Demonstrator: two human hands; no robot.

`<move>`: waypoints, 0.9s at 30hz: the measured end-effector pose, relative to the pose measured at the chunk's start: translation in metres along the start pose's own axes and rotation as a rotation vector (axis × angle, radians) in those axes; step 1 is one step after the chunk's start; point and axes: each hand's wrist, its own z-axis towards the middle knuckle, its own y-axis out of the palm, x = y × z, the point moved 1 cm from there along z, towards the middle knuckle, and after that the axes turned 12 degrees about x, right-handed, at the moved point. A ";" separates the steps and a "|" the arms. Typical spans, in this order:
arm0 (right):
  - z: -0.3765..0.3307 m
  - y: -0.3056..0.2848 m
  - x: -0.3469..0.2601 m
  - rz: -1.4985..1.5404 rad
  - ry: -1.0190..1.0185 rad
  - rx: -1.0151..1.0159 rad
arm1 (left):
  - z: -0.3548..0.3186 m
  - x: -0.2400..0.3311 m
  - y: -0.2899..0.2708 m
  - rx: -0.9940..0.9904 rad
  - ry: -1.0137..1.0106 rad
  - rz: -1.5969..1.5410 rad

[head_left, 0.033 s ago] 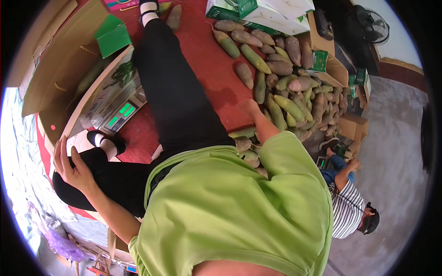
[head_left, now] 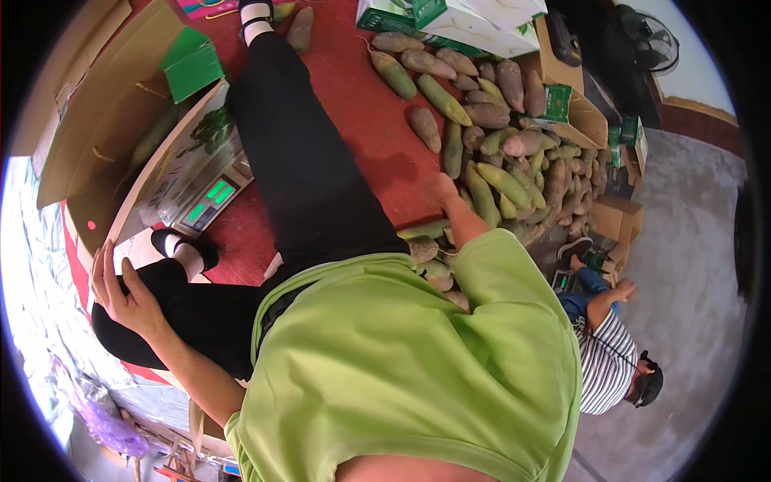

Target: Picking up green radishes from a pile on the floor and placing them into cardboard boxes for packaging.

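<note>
My left hand [head_left: 127, 296] lies over my bent knee with its fingers apart, the fingertips by the lower edge of an open cardboard carton [head_left: 100, 173]. Nothing shows in its grasp. Inside the carton a long green root vegetable [head_left: 154, 136] is partly visible. Beside the carton, a scale [head_left: 202, 215] with lit green displays sits on the red floor covering [head_left: 361, 104]. My right hand [head_left: 438, 191] hangs next to a large heap of long green and purplish root vegetables [head_left: 506, 185], like radishes. Its fingers are smeared and partly out of sight.
White and green cartons [head_left: 474, 24] stand behind the heap, with another open box [head_left: 586, 120] to their right. At the right a person in a striped top [head_left: 606, 365] sits near a small scale [head_left: 562, 281]. A black fan [head_left: 649, 44] stands at the far right.
Almost nothing differs. The view has shifted very slightly, and the co-worker's hand is a little farther right.
</note>
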 end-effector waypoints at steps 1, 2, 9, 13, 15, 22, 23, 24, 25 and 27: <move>-0.009 -0.011 0.005 0.004 0.115 0.031 | 0.000 0.000 0.001 0.013 0.020 -0.012; -0.014 -0.029 0.006 0.005 0.222 0.061 | 0.000 -0.001 0.001 0.005 0.024 -0.009; -0.021 -0.115 0.066 -0.429 0.544 0.161 | 0.002 0.000 0.003 0.025 0.084 0.081; -0.026 -0.130 0.083 -0.422 0.516 0.047 | 0.003 0.009 0.001 0.018 0.032 0.103; -0.025 -0.119 0.097 -0.416 0.498 -0.061 | 0.004 0.009 0.001 0.009 -0.003 0.089; -0.006 -0.118 0.081 -0.630 0.355 -0.123 | 0.006 0.009 -0.001 0.018 -0.051 0.081; -0.007 -0.114 0.081 -0.629 0.330 -0.085 | 0.006 0.009 -0.002 0.014 -0.048 0.080; -0.007 -0.111 0.080 -0.630 0.308 -0.082 | 0.006 0.008 -0.003 0.010 -0.043 0.080; -0.008 -0.109 0.080 -0.641 0.277 -0.089 | 0.005 0.007 -0.002 0.014 -0.039 0.062; -0.011 -0.111 0.080 -0.645 0.227 -0.067 | 0.004 0.008 -0.002 0.014 -0.056 0.059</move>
